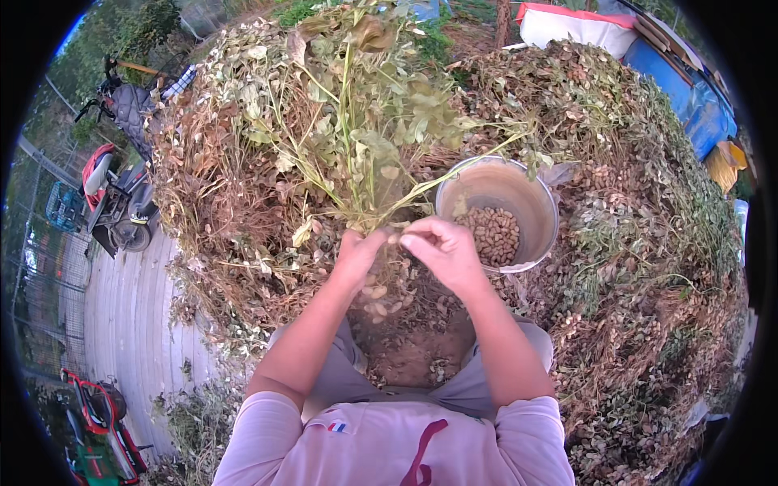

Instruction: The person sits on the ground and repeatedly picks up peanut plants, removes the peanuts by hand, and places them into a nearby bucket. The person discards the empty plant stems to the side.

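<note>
My left hand grips the lower stems of a peanut plant, whose leafy top points away from me. Under that hand hang roots with several peanut pods on them. Close beside it, my right hand pinches a peanut pod between thumb and fingertips; whether the pod is still joined to the plant cannot be told. Just beyond my right hand stands a round bucket, its bottom partly covered with loose peanut pods. One stem of the plant reaches across the bucket's near left rim.
Heaped dried peanut plants surround me on both sides and ahead. Bare soil shows between my knees. To the left are a pale slatted floor, a parked scooter and a red-framed machine. Blue barrels stand far right.
</note>
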`<state>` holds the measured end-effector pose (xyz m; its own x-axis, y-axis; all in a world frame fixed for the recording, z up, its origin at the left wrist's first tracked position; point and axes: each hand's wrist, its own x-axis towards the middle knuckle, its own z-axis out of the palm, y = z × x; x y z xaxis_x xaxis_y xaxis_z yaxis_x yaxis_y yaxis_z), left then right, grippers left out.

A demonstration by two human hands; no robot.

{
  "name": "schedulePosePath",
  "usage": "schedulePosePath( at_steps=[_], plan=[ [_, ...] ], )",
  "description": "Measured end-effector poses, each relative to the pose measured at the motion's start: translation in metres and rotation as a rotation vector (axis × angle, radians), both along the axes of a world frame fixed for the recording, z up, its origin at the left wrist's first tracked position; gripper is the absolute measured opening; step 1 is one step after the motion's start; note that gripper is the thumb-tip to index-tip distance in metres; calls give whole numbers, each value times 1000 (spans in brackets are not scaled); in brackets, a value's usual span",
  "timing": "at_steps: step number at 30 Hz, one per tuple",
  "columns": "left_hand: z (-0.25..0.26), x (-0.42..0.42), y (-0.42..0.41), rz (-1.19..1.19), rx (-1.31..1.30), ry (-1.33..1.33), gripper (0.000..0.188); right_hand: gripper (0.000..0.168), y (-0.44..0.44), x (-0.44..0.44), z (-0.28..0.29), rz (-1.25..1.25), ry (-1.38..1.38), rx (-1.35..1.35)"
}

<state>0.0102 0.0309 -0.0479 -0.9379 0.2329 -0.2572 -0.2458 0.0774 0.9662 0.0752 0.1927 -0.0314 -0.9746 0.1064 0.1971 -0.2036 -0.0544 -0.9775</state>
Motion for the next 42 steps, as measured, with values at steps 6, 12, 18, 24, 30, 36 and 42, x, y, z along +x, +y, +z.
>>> schedulePosePath(
  at_steps=[6,12,18,24,30,36,42],
  plan=[
    [21,12,10,103,106,-130,40,24,-12,-13,-18,-4,-84,175],
    [17,4,-1,-9,274,-159,46,22,-9,-15,-21,135,-316,-452],
    [2,0,6,57,315,-28,29,29,-19,-18,-31,172,-280,-674],
    [7,3,14,64,291,-14,12,23,-29,-10,-26,210,-245,-764],
    [2,-5,19,107,239,105,18,20,-20,-2,-12,124,-179,-439],
    [-2,-8,18,56,178,122,19,19,-19,4,-4,132,-99,-211],
    [16,-45,-21,326,195,1,16,22,-25,45,52,284,130,-83]
  ],
)
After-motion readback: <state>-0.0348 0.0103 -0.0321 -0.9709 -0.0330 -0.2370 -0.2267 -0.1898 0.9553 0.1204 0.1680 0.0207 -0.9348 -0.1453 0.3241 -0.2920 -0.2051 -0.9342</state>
